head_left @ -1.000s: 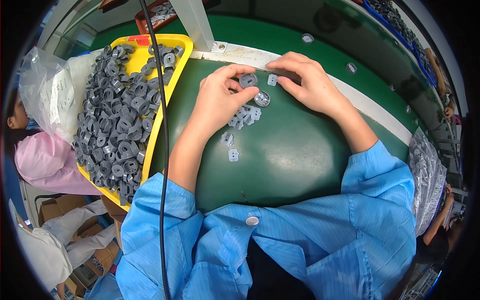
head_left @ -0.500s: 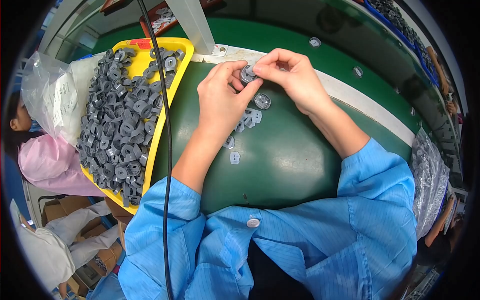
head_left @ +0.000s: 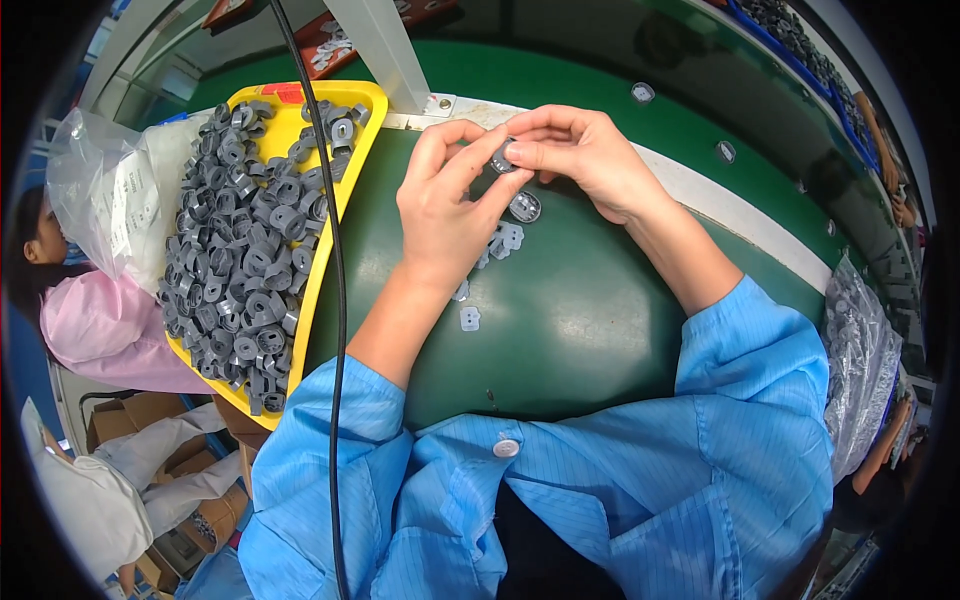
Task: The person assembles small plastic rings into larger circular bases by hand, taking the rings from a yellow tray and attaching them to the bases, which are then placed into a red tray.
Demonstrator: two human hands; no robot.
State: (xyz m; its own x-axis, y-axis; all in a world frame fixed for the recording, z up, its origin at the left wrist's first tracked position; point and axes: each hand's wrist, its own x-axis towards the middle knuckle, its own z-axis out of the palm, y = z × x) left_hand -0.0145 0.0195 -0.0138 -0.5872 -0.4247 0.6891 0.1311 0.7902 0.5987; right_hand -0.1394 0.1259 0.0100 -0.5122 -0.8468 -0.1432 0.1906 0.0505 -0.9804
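Okay, gray round part (head_left: 503, 157) up between both hands, just off the far edge of the green table (head_left: 590, 330). Short cylinder, dark gray, tilted, small slots or teeth along its visible side; rest hidden by fingers. Left hand (head_left: 438, 205): thumb and fingers closed around its side. Right hand (head_left: 597, 165): thumb and fingers pinched on it too, no visible gap. Similar round part (head_left: 525, 206) lies just below, paler inside. Flat light-gray plates (head_left: 508, 238) near that, notched edges, partly behind left hand.
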